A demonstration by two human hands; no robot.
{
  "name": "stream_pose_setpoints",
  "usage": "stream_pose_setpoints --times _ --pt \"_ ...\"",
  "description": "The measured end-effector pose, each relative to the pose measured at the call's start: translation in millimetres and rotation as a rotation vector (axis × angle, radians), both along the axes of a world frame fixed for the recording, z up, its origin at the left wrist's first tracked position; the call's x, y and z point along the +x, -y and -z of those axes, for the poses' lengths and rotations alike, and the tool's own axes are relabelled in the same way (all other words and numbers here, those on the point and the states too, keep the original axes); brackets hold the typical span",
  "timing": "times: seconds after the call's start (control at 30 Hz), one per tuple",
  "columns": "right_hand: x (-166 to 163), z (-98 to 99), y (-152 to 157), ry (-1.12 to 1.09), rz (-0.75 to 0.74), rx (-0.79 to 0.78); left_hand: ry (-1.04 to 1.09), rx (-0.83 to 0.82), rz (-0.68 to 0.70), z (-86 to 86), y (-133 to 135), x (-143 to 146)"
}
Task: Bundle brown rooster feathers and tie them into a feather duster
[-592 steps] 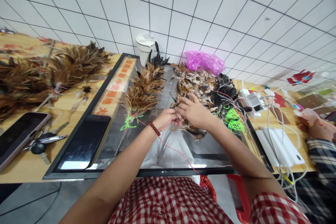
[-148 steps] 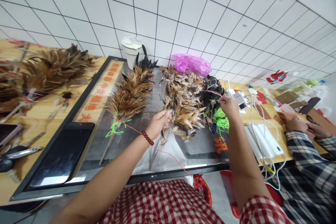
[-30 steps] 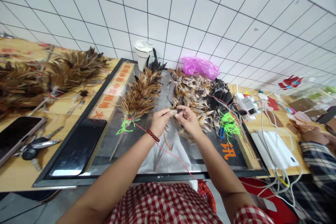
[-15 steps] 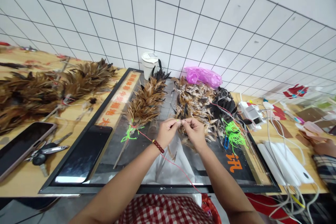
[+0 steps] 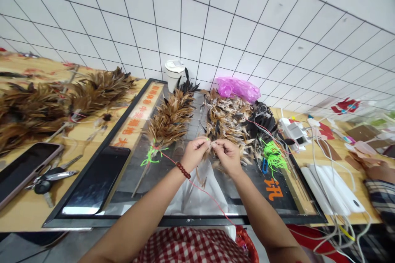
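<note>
In the middle of the head view, my left hand [image 5: 195, 154] and my right hand [image 5: 228, 157] meet fingertip to fingertip, both closed in a pinch. Small pale feathers [image 5: 211, 144] show between the fingertips, partly hidden by the fingers. A brown feather tip [image 5: 202, 181] shows below my left hand. Just beyond the hands lies a heap of loose brown and cream feathers [image 5: 230, 117]. Left of them rests a feather duster [image 5: 171, 119] on a thin stick, tied with bright green string [image 5: 152, 154]. From its binding a red string [image 5: 212, 198] runs past my left wrist.
A black-framed board [image 5: 185, 222] lies under the work, with a dark phone [image 5: 98, 178] on it. A white cup [image 5: 174, 74] and a pink plastic bag [image 5: 237, 88] stand near the tiled wall. Keys [image 5: 52, 176] lie left; cables and a white power strip [image 5: 336, 193] lie right, near another person's sleeve [image 5: 381, 197].
My fingertips stay together, with more of the pale feathers showing between them. My left hand has shifted slightly left; the whole view has moved a little.
</note>
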State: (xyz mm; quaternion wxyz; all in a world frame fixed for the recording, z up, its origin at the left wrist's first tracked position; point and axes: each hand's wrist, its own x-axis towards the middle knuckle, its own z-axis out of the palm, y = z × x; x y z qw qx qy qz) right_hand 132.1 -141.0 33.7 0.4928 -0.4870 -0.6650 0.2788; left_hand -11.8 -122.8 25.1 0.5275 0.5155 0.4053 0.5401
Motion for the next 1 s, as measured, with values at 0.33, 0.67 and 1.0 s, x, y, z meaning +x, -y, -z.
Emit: stream_pose_setpoints --times 0.33,0.67,1.0 --pt "6 9.0 1 0.711 0.010 0.608 0.223 -0.054 -0.073 -9.0 10 0" --pt "10 10.0 1 0.764 -0.017 0.586 0.628 -0.462 0.131 -9.0 4 -4" --pt "21 -2.0 -5 0.583 0.012 0.529 0.329 -0.401 0.136 -6.3 3 -5"
